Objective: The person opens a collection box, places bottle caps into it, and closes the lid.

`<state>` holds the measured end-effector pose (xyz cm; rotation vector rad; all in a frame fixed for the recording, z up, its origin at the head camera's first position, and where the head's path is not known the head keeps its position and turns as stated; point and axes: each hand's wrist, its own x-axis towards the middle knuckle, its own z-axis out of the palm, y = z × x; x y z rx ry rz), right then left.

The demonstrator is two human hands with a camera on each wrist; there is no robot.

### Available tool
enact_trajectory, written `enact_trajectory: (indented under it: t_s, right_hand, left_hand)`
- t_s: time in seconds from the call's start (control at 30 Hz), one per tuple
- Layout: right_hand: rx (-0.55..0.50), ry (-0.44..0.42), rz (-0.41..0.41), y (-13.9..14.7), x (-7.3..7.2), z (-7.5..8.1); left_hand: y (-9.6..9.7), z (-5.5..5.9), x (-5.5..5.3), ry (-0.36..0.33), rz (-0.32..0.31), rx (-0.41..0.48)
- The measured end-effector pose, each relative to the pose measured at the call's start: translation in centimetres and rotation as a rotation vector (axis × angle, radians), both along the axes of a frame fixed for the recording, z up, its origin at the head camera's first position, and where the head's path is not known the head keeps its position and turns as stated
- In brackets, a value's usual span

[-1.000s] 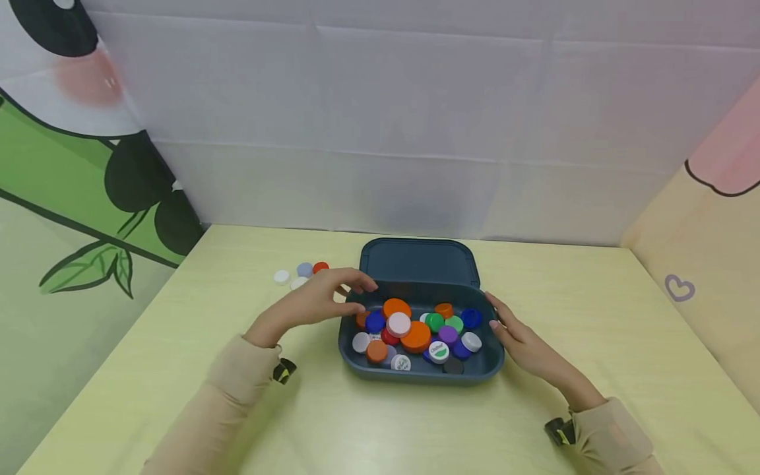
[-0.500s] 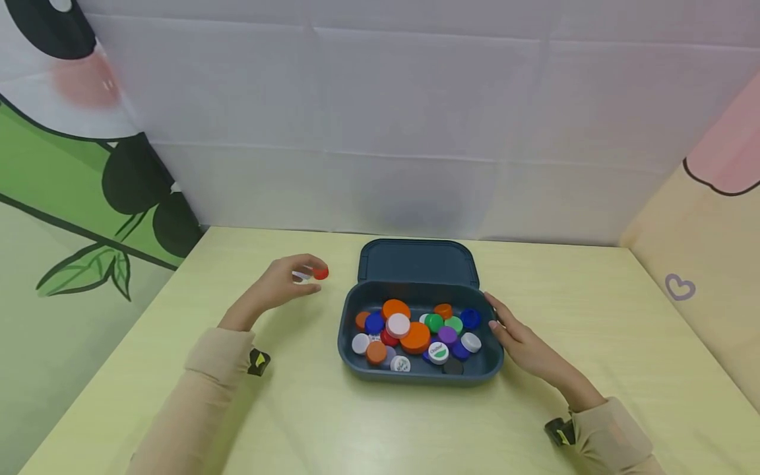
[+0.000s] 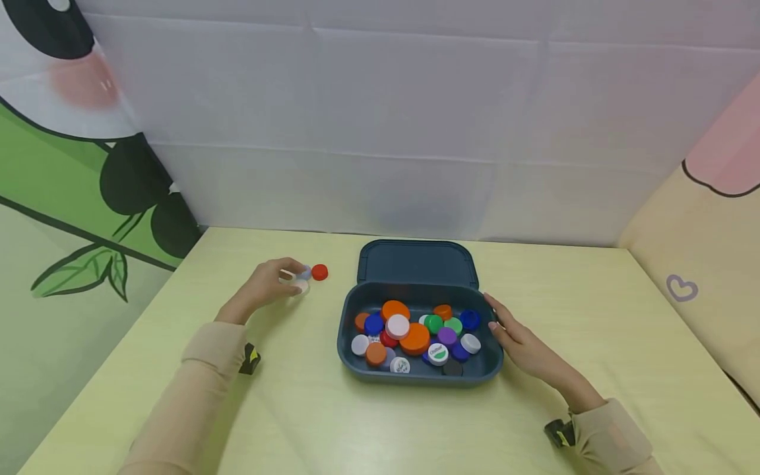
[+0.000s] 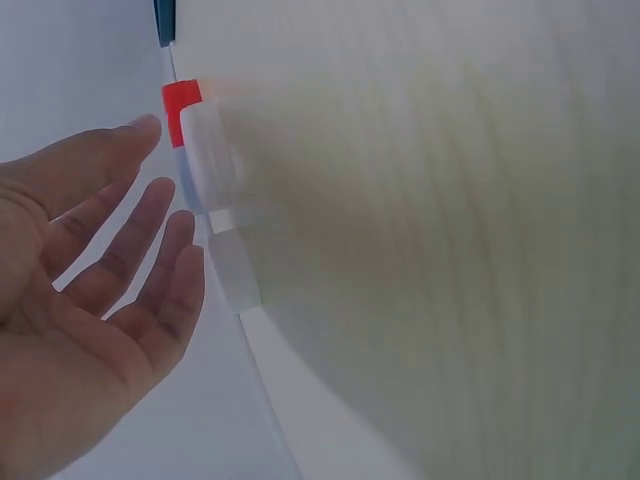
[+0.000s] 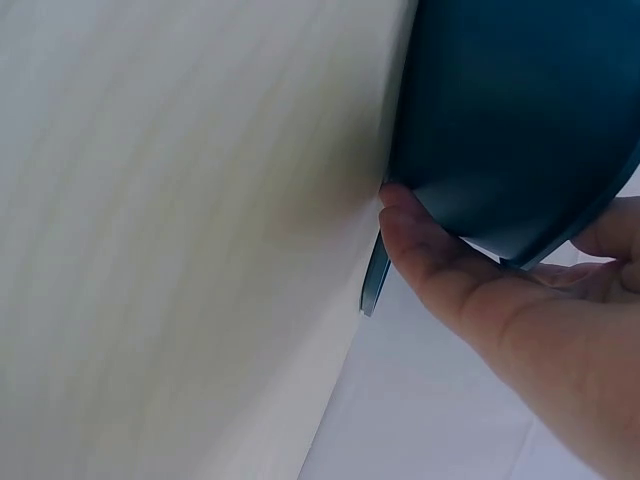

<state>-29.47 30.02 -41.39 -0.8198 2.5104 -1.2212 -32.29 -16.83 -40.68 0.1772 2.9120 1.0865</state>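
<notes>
My left hand [image 3: 261, 285] is at a small group of loose bottle caps at the back left. Its thumb and fingers are spread apart around a white cap [image 3: 301, 286] and a pale blue cap [image 3: 305, 270]; a red cap [image 3: 320, 272] lies just beyond the fingertips. The left wrist view shows a gap between the hand [image 4: 110, 230] and the nearest white cap [image 4: 208, 155]. My right hand [image 3: 528, 346] holds the right side of a dark blue lunch box [image 3: 415, 378], thumb at the rim and fingers [image 5: 440, 265] against the outer wall.
Inside the box lie several caps, among them orange [image 3: 415, 339], purple [image 3: 447, 336] and green [image 3: 434, 324] ones. Its lid [image 3: 418, 262] is folded back behind it. A white cloth wall [image 3: 415, 132] closes off the table's [image 3: 320, 422] back edge.
My left hand has moved left from the box's left rim to the loose caps, then drawn back slightly past the red one. The right hand keeps its place at the box.
</notes>
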Motion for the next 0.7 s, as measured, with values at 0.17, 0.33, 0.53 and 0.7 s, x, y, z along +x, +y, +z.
enact_trajectory:
  t_s: [0.17, 0.33, 0.53, 0.7]
  right_hand:
    - [0.003, 0.006, -0.005, -0.1, 0.4, -0.2]
    - [0.001, 0.008, -0.013, -0.3, 1.0, -0.3]
    - [0.001, 0.003, -0.021, -0.5, 1.6, -0.3]
    - [-0.001, -0.004, -0.03, -0.7, 2.2, -0.3]
  left_hand:
    - [-0.4, -0.5, -0.1, -0.035, 0.01, -0.015]
    - [-0.5, -0.8, -0.1, -0.022, -0.005, -0.011]
    - [-0.5, -1.0, 0.3, -0.009, -0.029, -0.027]
    - [-0.5, -1.0, 0.4, -0.016, -0.035, -0.033]
